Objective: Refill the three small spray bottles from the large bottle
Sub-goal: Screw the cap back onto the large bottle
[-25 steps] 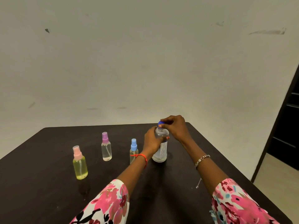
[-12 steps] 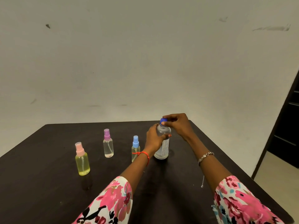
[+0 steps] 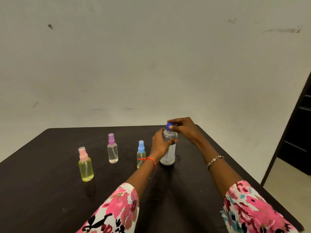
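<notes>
The large clear bottle (image 3: 169, 154) stands upright on the dark table (image 3: 50, 190), right of centre. My left hand (image 3: 159, 143) is wrapped around its body. My right hand (image 3: 184, 129) pinches its blue cap (image 3: 168, 126) from the right. Three small spray bottles stand upright to the left: a yellow one with a pink top (image 3: 85, 165), a clear one with a purple top (image 3: 112, 149), and one with a blue top (image 3: 141, 153) just beside my left wrist.
A pale wall rises behind the table's far edge. The table's right edge runs diagonally near my right arm. A dark doorway or cabinet (image 3: 297, 132) stands at the far right, over a light floor.
The view has shifted slightly. Both hands have stayed on the large bottle, my right fingers working at the blue cap. The small bottles have not moved.
</notes>
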Tool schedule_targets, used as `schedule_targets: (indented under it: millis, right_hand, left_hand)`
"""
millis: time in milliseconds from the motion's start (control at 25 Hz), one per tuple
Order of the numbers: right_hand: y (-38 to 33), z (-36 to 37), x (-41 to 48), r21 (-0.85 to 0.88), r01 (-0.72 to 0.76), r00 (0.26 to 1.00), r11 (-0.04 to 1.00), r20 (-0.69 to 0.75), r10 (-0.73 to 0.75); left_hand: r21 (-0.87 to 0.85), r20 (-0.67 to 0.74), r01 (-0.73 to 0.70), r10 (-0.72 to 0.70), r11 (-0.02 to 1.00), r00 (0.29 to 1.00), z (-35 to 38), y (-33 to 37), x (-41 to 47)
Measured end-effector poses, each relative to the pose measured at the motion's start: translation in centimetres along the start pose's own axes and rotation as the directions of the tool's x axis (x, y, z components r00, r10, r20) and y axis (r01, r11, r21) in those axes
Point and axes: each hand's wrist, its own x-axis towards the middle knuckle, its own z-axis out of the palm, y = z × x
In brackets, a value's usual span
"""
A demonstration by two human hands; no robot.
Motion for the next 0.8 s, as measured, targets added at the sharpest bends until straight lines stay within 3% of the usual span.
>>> schedule_targets:
  millis: [80, 200, 280, 400, 560, 680, 800]
  right_hand:
    - [-0.1, 0.7, -0.2, 0.029, 0.007, 0.995, 1.0, -0.102, -0.004]
    - [0.3, 1.5, 0.0, -0.094, -0.012, 0.976, 0.995, -0.219, -0.009]
    - [0.1, 1.2, 0.1, -0.079, -0.042, 0.987, 0.996, -0.157, 0.029]
    - [-0.2, 0.1, 0.3, -0.006, -0.038, 0.998, 0.999, 0.049, 0.038]
    - [0.1, 0.9, 0.3, -0.048, 0.024, 0.993, 0.999, -0.116, -0.029]
    - [0.3, 2.3, 0.6, -0.171, -0.025, 0.971, 0.985, -0.24, -0.017]
    - [-0.6, 1.3, 0.7, -0.068, -0.086, 0.986, 0.994, -0.148, 0.075]
  left_hand:
    - [-0.002, -0.002, -0.01, 0.01, 1.0, 1.0, -0.1, 0.0, 0.0]
    - [-0.01, 0.015, -0.01, 0.011, 1.0, 1.0, -0.1, 0.2, -0.1]
    - [-0.005, 0.017, -0.008, 0.008, 1.0, 1.0, -0.1, 0.2, -0.1]
    - [0.004, 0.015, 0.002, -0.002, 1.0, 1.0, -0.1, 0.0, 0.0]
    - [0.004, 0.007, -0.017, 0.017, 1.0, 1.0, -0.1, 0.0, -0.1]
    - [-0.02, 0.018, -0.011, 0.012, 1.0, 1.0, -0.2, -0.1, 0.0]
    - [-0.003, 0.012, -0.004, 0.004, 1.0, 1.0, 0.0, -0.2, 0.2]
